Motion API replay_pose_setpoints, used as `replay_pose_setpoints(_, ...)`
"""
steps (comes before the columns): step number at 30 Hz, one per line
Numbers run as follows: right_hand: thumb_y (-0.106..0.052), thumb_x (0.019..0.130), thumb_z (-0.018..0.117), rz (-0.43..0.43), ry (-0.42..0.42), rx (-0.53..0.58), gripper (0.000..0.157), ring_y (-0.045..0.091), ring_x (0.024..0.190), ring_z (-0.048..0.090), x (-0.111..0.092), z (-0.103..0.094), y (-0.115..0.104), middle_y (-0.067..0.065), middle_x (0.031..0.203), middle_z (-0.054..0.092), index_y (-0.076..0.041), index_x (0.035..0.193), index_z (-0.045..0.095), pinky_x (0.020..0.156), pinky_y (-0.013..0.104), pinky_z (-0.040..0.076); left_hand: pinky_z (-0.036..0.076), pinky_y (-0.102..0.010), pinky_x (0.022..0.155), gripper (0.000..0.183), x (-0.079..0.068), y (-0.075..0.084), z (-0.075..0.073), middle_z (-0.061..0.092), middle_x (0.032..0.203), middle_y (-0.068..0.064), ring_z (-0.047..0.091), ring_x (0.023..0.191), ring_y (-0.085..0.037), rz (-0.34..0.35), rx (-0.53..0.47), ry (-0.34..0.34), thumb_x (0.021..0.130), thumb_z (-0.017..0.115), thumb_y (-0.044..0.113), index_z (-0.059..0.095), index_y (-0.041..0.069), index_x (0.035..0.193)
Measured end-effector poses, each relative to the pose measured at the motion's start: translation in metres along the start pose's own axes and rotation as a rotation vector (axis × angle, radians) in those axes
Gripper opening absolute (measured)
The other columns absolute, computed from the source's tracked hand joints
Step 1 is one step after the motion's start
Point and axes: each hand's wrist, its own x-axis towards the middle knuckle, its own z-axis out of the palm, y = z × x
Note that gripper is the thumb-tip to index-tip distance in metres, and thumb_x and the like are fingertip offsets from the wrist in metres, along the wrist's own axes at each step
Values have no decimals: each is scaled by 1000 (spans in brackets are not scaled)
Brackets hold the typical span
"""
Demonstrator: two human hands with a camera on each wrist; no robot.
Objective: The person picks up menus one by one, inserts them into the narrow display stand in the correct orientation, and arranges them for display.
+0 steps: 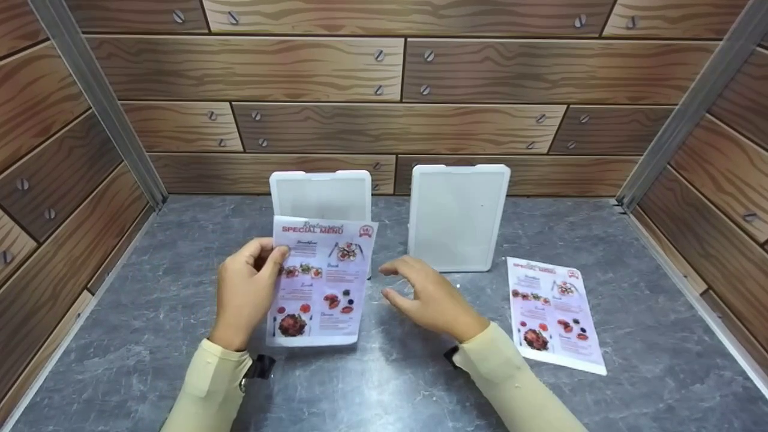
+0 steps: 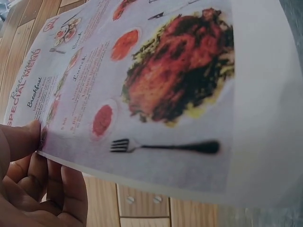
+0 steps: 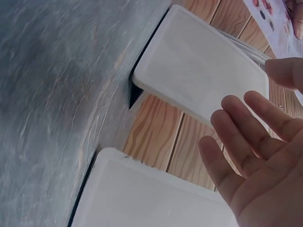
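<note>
My left hand [image 1: 247, 288] pinches the left edge of a printed menu sheet [image 1: 321, 288] between thumb and fingers. Headed "Special Menu", the sheet is held up in front of the left white display frame [image 1: 322, 192], hiding its lower part. In the left wrist view the thumb lies on the printed side of the menu sheet [image 2: 175, 71], with the other fingers behind it. My right hand [image 1: 435, 297] holds nothing; its fingers are spread and slightly bent. It is just in front of the right white display frame [image 1: 459, 219], which stands upright with a blank panel.
A second menu sheet [image 1: 555, 315] lies face up on the grey marbled table [image 1: 396, 384], right of my right hand. Wood-patterned walls [image 1: 324, 69] enclose the table at the back and both sides, with metal posts [image 1: 681, 108] at the corners.
</note>
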Motion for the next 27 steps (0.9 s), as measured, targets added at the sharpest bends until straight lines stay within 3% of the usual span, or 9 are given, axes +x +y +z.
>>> replay_pose_setpoints(8,-31,93,61,42,-22,275,26,15,109,56,1,-1,-2,-8,115,61,-22,118,60,95,46,44,42,-24,51,13,-7,5,12,62,67,0,54,59,-17,-13,-44,-70,87,69,24,70,11,85)
replay_pose_setpoints(15,-29,91,63,114,21,464,24,24,102,60,3,-4,-5,1,103,67,-15,111,64,96,53,41,44,-25,51,14,-14,6,20,63,68,2,55,58,-15,-19,-60,-111,87,69,26,71,12,87)
replay_pose_setpoints(19,-26,91,64,132,60,510,24,24,97,63,4,-5,-5,2,100,69,-11,110,65,92,53,43,44,-26,50,14,-16,5,24,62,67,2,55,58,-15,-11,-67,-131,88,68,26,71,13,86)
replay_pose_setpoints(27,-28,92,62,154,89,495,21,15,91,64,3,-7,-5,-2,95,70,-14,107,67,82,37,50,45,-26,50,14,-17,4,28,62,68,1,55,60,-16,-12,-111,-152,88,68,28,71,14,87)
